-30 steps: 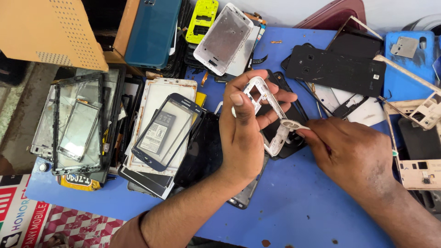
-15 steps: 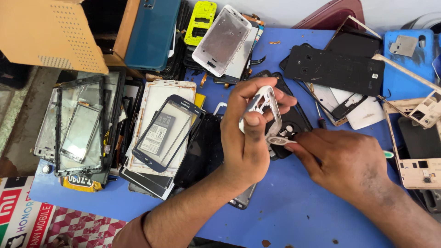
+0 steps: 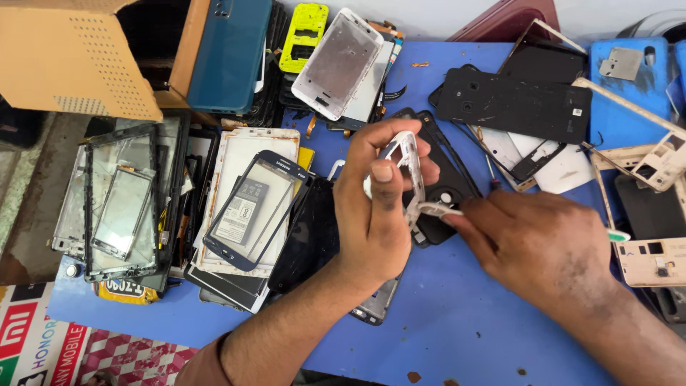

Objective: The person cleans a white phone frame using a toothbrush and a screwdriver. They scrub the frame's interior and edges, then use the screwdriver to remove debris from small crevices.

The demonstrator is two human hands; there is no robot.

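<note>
My left hand [image 3: 375, 214] grips a white plastic phone frame [image 3: 409, 161], held on edge above the blue table [image 3: 457, 322], thumb across its near side. My right hand [image 3: 543, 246] pinches the frame's lower end [image 3: 437, 209], its fingers closed on it. A green-tipped tool [image 3: 619, 235] sticks out past the right hand's far side. Under both hands lies a black phone back cover [image 3: 446, 179].
Stacked glass screens and frames [image 3: 121, 200] lie at left beside a dark-blue-rimmed front glass [image 3: 254, 207]. A cardboard box [image 3: 78, 57], teal back cover [image 3: 229, 53], yellow frame [image 3: 306, 36], silver mid-frame [image 3: 336, 64], black cover [image 3: 514, 104] and beige housings [image 3: 654, 261] ring the work area.
My left hand has turned the white frame from nearly flat to standing on edge. My right hand has shifted slightly left and stays on the frame's lower end.
</note>
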